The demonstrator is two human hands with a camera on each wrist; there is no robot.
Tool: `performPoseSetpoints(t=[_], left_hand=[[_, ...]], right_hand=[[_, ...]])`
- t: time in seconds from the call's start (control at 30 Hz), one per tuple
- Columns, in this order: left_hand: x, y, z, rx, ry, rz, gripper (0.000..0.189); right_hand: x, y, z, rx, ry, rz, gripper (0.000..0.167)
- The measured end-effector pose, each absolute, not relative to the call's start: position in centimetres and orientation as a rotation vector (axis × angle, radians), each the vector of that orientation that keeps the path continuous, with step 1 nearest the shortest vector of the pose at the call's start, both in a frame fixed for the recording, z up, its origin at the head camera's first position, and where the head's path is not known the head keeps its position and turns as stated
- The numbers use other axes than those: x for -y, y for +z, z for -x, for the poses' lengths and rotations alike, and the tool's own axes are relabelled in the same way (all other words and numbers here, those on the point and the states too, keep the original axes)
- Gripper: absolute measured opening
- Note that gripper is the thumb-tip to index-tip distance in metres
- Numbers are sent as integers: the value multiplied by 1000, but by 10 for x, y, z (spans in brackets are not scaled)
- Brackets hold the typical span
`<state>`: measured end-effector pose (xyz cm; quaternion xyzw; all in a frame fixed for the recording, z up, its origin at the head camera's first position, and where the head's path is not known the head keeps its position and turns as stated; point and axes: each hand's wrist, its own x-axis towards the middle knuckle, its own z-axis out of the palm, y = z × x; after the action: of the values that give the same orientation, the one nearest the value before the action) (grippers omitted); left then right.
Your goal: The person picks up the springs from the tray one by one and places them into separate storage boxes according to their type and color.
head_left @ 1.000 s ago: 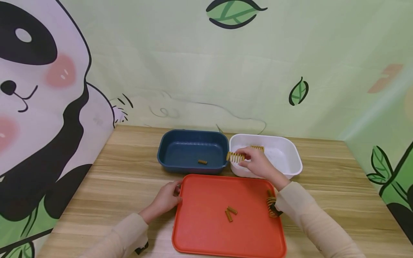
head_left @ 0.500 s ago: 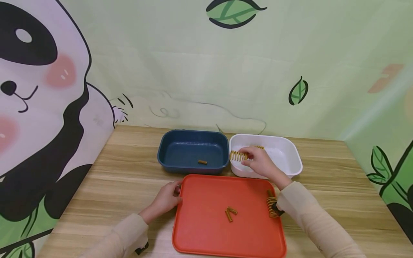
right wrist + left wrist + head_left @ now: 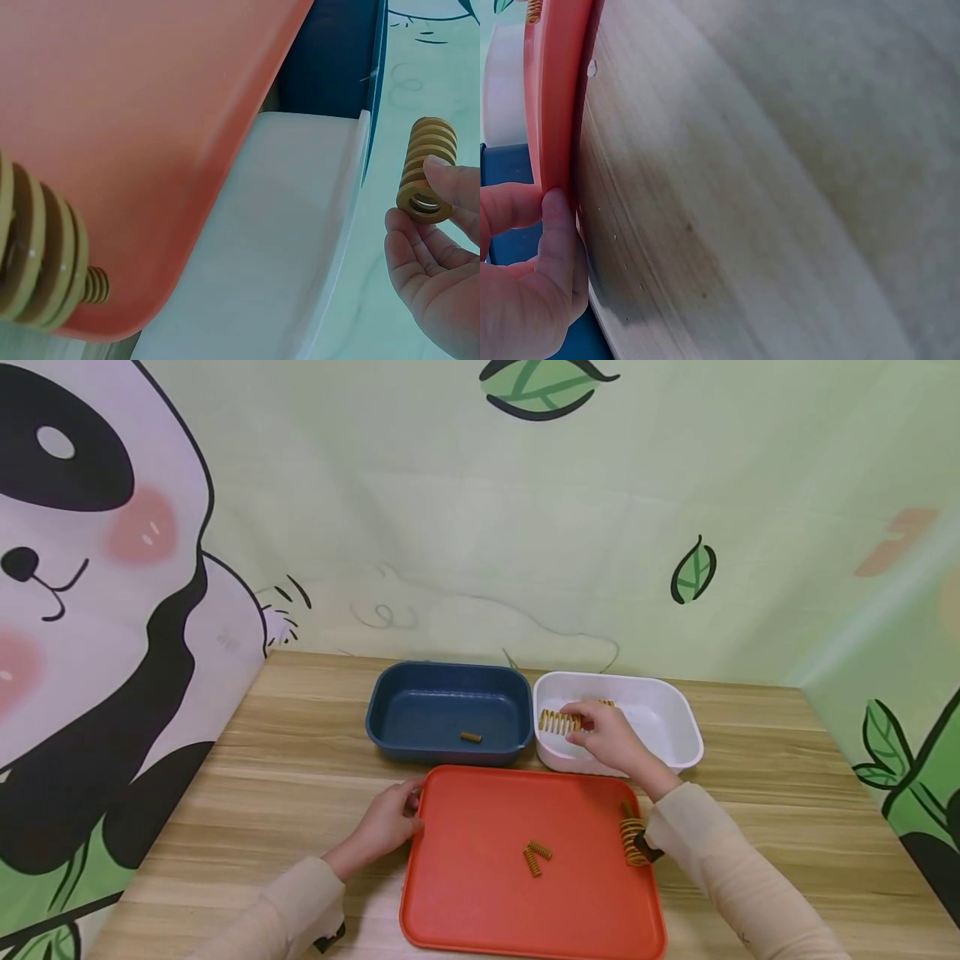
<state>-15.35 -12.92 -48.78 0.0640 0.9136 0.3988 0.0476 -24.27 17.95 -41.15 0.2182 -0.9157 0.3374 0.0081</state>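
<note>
A large yellow coil spring [image 3: 558, 722] is pinched between the thumb and fingers of my right hand [image 3: 609, 740], over the left part of the white bin [image 3: 663, 727]. In the right wrist view the same spring [image 3: 431, 169] shows its open end near the fingertips. My left hand [image 3: 384, 818] grips the left rim of the red tray [image 3: 480, 893], its fingers at the edge in the left wrist view. Two small springs [image 3: 532, 862] lie mid-tray. Another large spring [image 3: 632, 845] lies at the tray's right side, partly behind the right cuff, with a smaller spring [image 3: 626, 811] beside it.
Left of the white bin stands a dark blue bin [image 3: 405, 702], holding one small spring [image 3: 471, 737]. A second large spring [image 3: 606, 703] in the white bin is mostly hidden behind the right hand. A printed cloth wall [image 3: 450, 527] rises behind the wooden table [image 3: 247, 760].
My right hand has shifted slightly right with the large spring, from the bins' shared edge to over the white bin. The left hand and tray have stayed in place.
</note>
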Motion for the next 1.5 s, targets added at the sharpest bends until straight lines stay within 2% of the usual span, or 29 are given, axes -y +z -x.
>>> performPoseSetpoints(t=[1.5], left_hand=[[130, -487, 154, -2775, 1218, -194, 55]], right_hand=[[-190, -429, 256, 2867, 1065, -597, 31]])
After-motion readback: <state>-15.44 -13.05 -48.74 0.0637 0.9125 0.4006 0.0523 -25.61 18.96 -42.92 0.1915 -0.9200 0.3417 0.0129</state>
